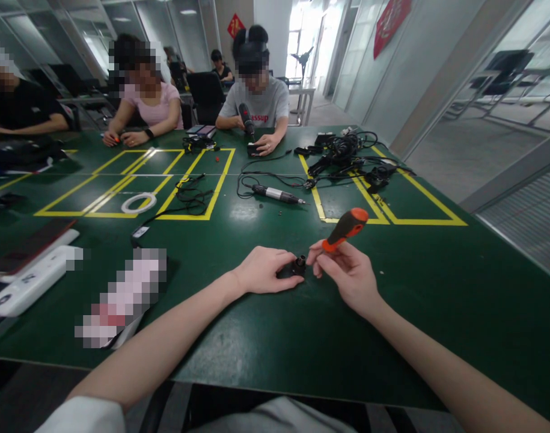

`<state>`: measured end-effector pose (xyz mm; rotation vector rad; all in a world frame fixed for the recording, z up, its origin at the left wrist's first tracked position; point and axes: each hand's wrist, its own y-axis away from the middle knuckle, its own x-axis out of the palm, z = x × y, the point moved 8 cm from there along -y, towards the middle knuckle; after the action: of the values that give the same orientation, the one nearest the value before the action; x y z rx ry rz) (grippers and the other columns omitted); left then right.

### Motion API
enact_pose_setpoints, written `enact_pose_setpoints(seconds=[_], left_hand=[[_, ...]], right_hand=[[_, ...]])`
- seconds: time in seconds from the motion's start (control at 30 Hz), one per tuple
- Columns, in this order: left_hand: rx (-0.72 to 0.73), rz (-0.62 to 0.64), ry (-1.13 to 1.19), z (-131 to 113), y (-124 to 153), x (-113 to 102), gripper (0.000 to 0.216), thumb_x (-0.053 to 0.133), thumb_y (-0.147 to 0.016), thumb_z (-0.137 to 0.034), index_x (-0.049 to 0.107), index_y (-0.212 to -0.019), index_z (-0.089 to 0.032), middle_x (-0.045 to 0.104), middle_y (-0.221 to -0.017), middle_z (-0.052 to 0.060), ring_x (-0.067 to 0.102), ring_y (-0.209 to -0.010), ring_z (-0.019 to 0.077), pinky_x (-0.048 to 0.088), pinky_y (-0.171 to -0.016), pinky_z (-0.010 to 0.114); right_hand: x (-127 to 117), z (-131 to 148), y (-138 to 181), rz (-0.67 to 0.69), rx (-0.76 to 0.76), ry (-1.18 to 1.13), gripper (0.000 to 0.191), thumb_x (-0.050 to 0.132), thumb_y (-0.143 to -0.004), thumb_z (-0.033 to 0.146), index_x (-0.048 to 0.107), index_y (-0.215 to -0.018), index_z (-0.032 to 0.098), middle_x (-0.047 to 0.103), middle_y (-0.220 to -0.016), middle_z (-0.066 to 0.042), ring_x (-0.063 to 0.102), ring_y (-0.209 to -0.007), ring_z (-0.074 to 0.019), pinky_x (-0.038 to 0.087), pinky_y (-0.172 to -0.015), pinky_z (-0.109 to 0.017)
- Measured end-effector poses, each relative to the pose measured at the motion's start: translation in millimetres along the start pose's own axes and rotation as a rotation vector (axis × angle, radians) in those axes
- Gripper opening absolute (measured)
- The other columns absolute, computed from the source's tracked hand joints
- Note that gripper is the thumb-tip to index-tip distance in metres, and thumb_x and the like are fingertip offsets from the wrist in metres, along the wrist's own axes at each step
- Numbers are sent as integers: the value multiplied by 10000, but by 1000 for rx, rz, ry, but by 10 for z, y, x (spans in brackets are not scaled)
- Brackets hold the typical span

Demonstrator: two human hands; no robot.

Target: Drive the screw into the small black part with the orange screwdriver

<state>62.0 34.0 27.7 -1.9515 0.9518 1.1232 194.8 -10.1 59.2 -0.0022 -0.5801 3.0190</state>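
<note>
My left hand [270, 270] rests on the green table, thumb and fingers closed round a small black part [298, 265] with a round, upright end. What kind of part it is, I cannot make out. Just to its right, my right hand [347, 273] holds a screwdriver [347, 228] with an orange and black handle. The handle tilts up and to the right, and its shaft is hidden behind my fingers. Beyond both hands lies a silver and black electric screwdriver [277, 193] with a cord.
Tangled black cables and adapters [342, 156] pile up at the back right. A white ring [139, 202] and a black cable [189, 198] lie left of centre. A white power strip [33, 279] stands at the left. Across the table [238, 337] a person [256, 96] works with a power screwdriver.
</note>
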Motion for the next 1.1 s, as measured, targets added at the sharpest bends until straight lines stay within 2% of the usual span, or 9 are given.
enact_pose_setpoints(seconds=[0.13, 0.23, 0.4, 0.5, 0.6, 0.7, 0.9, 1.0, 1.1], left_hand=[[-1, 6, -3, -1, -2, 4, 291, 659, -962, -479, 648, -887, -199, 650, -729, -21, 616, -658, 130, 350, -591, 255], [-5, 9, -5, 3, -3, 8, 315, 643, -968, -506, 652, -889, -201, 647, -724, -16, 619, -663, 137, 354, -593, 260], [-7, 4, -2, 7, -6, 11, 306, 647, -964, -498, 649, -886, -202, 646, -721, -13, 612, -655, 137, 342, -588, 262], [-2, 7, 4, 4, -7, 12, 297, 651, -960, -491, 652, -900, -200, 651, -727, -14, 610, -654, 136, 343, -591, 256], [0, 7, 7, 4, -6, 9, 309, 637, -968, -506, 658, -927, -201, 646, -725, -16, 609, -657, 137, 350, -600, 252], [1, 4, 8, 10, -5, 8, 315, 644, -966, -504, 650, -896, -197, 638, -720, -16, 601, -653, 138, 341, -597, 254], [1, 0, 2, 13, -4, 10, 305, 672, -952, -481, 632, -854, -195, 637, -715, -17, 589, -642, 130, 324, -586, 255], [0, 0, -3, 8, -4, 10, 300, 671, -954, -477, 634, -859, -195, 633, -709, -22, 590, -636, 126, 326, -583, 255], [0, 1, -8, 3, -4, 6, 311, 652, -967, -487, 635, -864, -193, 625, -698, -25, 591, -633, 125, 331, -583, 251]], right_hand=[[-17, -4, -9, -27, 20, 13, 393, 788, -881, 595, 651, -846, 228, 742, -713, -27, 624, -530, -150, 570, -515, -292], [-40, 22, -28, -25, 17, 52, 393, 789, -878, 598, 692, -826, 220, 750, -786, -46, 618, -545, -147, 568, -529, -307], [-15, 29, -27, 30, 17, 39, 399, 736, -917, 613, 749, -877, 216, 730, -760, -47, 613, -529, -155, 567, -529, -329], [18, 16, -5, 43, 16, 2, 386, 742, -915, 607, 726, -937, 221, 740, -757, -41, 623, -536, -156, 566, -533, -317], [21, 10, 6, 21, 10, -14, 355, 783, -899, 565, 680, -875, 226, 731, -730, -23, 610, -528, -144, 550, -527, -294], [1, 14, -2, 2, 7, -6, 340, 798, -897, 535, 689, -825, 222, 739, -790, -37, 599, -539, -136, 544, -532, -297], [-5, 3, -15, 31, 23, -3, 373, 738, -930, 587, 741, -900, 215, 723, -767, -40, 613, -547, -150, 553, -542, -314], [5, -7, -6, 27, 23, -18, 388, 756, -910, 599, 711, -971, 219, 738, -771, -38, 625, -555, -153, 564, -544, -309], [8, -8, -3, 11, 18, -13, 386, 782, -892, 590, 652, -910, 227, 738, -735, -21, 607, -535, -141, 559, -539, -293]])
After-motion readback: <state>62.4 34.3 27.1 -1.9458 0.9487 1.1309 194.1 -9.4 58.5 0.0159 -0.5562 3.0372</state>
